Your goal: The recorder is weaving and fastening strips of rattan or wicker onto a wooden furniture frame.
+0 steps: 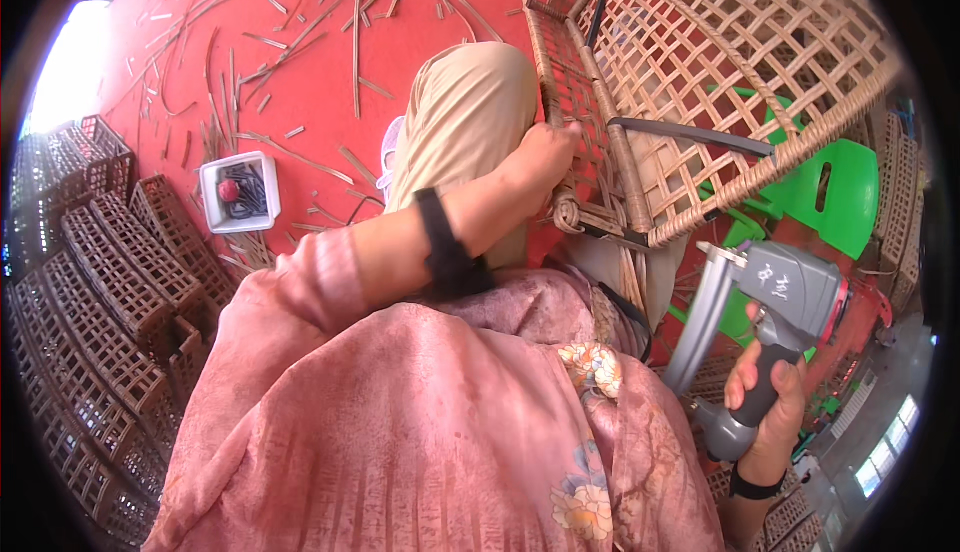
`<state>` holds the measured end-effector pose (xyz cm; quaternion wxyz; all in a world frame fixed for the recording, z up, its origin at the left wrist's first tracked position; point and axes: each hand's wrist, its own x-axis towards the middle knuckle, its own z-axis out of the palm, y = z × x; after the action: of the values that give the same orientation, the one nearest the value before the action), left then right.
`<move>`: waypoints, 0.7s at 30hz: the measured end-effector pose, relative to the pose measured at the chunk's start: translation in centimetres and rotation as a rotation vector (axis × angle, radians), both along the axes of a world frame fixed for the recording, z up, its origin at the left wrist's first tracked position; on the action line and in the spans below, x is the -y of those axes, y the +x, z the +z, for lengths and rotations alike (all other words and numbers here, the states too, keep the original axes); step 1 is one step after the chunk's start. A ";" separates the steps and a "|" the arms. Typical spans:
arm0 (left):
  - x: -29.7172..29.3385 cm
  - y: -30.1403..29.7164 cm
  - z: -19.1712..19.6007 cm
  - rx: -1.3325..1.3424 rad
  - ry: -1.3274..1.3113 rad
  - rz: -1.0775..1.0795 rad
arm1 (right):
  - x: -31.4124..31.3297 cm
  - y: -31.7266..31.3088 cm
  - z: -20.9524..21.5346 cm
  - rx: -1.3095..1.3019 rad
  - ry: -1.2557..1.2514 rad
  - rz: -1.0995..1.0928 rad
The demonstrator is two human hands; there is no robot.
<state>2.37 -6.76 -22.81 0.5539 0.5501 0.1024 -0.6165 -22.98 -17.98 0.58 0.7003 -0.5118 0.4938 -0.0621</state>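
A large woven rattan basket (835, 114) leans against my legs at the upper right. Its open lattice is edged with wrapped cane, and a dark strap (690, 134) crosses one side. My left hand (545, 157) is closed round the narrow side near my raised knee; some fingertips are hidden. In my right hand (768, 402), at the lower right, is a grey pneumatic staple gun (790, 287), gripped by its black handle. The gun's nose is just below the basket's lower corner, apart from it. Whether a finger presses the trigger I cannot tell.
A white tub (271, 192) with dark strips and a round red thing stands on the red floor (310, 137). Cut cane strips (357, 57) litter the floor. Stacked woven baskets (120, 282) line the left. A green plastic chair (825, 197) stands behind the rattan basket.
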 end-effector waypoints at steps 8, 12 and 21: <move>-5.2 -0.2 6.4 -0.267 -0.039 -0.136 | 5.2 -9.4 -6.7 -0.084 -0.115 -0.231; -5.3 -0.6 5.5 -0.248 -0.082 -0.117 | 9.1 -15.4 -15.1 -0.005 -0.164 -0.382; -5.9 -1.2 5.1 0.682 0.027 -0.448 | 20.0 -35.7 -36.0 -0.449 -0.651 -0.376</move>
<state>1.19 -0.87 -17.74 0.4010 0.7389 -0.2012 -0.5027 -58.68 -37.94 -35.46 0.3542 -0.6081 0.6729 -0.2281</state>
